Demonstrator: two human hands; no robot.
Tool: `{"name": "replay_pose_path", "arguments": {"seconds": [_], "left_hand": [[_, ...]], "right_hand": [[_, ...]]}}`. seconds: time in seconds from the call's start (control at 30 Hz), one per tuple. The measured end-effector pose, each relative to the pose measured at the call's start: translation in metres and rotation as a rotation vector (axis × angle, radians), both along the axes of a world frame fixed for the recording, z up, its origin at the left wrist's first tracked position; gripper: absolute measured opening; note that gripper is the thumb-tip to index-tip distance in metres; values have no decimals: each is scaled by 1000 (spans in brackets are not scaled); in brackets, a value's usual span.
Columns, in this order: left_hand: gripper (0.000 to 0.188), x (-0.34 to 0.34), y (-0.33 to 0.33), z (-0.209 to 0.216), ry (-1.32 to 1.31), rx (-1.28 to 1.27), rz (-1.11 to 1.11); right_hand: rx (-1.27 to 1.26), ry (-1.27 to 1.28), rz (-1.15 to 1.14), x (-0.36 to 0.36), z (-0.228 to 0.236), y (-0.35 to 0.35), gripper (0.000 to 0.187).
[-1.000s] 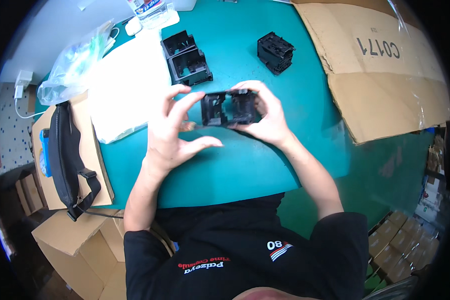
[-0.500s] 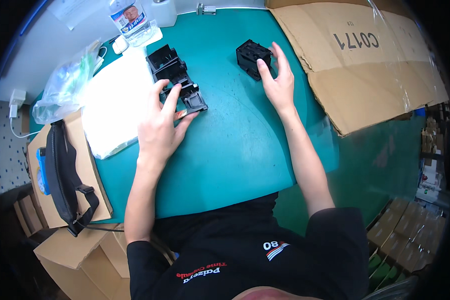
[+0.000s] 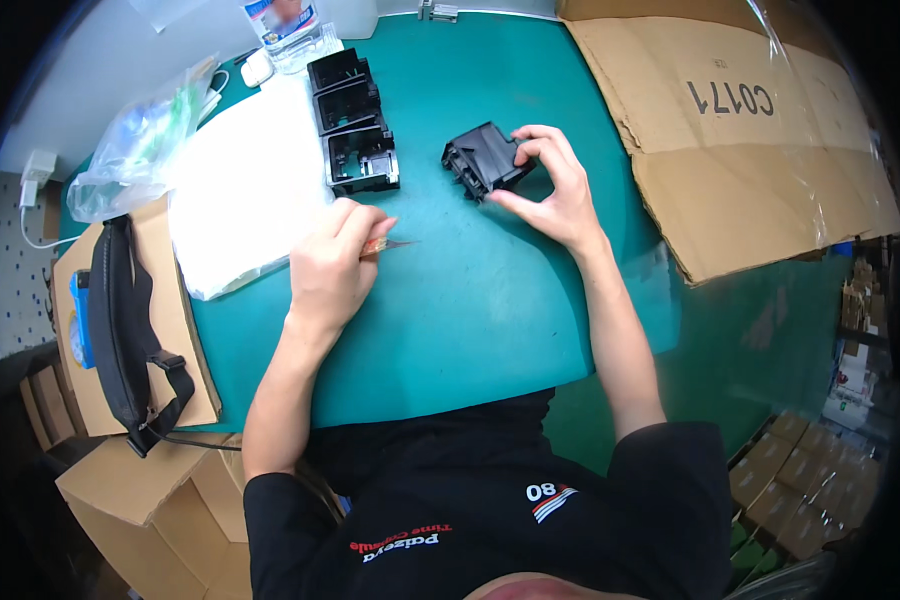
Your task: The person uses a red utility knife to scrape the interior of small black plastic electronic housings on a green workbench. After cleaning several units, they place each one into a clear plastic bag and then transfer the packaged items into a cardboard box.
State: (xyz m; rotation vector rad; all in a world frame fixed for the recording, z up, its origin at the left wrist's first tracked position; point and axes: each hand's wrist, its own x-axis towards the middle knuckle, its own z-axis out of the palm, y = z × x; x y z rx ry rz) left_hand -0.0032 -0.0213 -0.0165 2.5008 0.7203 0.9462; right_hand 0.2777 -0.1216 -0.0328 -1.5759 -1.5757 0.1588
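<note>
My left hand (image 3: 328, 262) is closed around a small thin-tipped tool (image 3: 375, 246) with a reddish-orange handle. Its fine dark tip points right over the table, and most of the handle is hidden in my fingers. My right hand (image 3: 562, 200) grips a boxy black plastic housing (image 3: 490, 158) by its right side, thumb below and fingers above, with the part tilted. Just beyond my left hand, three similar open black housings (image 3: 350, 108) stand end to end in a row, touching or nearly so.
A green mat (image 3: 450, 320) covers the table. White plastic-wrapped material (image 3: 240, 200) lies at left, near a clear bag (image 3: 135, 150) and a black waist bag (image 3: 125, 320). A bottle (image 3: 288, 35) stands at the back. Large flattened cardboard (image 3: 750, 150) covers the right side.
My left hand has left the row of housings and come nearer, the tool now showing. My right hand has closed on the single housing, turned it and drawn it nearer and left.
</note>
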Motion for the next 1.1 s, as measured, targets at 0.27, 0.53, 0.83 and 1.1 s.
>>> {"name": "replay_pose_path", "arguments": {"seconds": [0.27,0.53,0.83,1.1], "left_hand": [[17,-3,-4,-1,36,-42,-27],[14,-8,-12,10,145,-60,-69],[40,-5,-23,23,205,75,-69],[36,-9,-26,25,211,55,-58]], "right_hand": [[-112,469,11,-17,-5,-3,54],[-327,265,320,-18,19,-16,80],[-69,8,237,-43,15,-12,87],[5,57,225,-59,3,-7,71]]}}
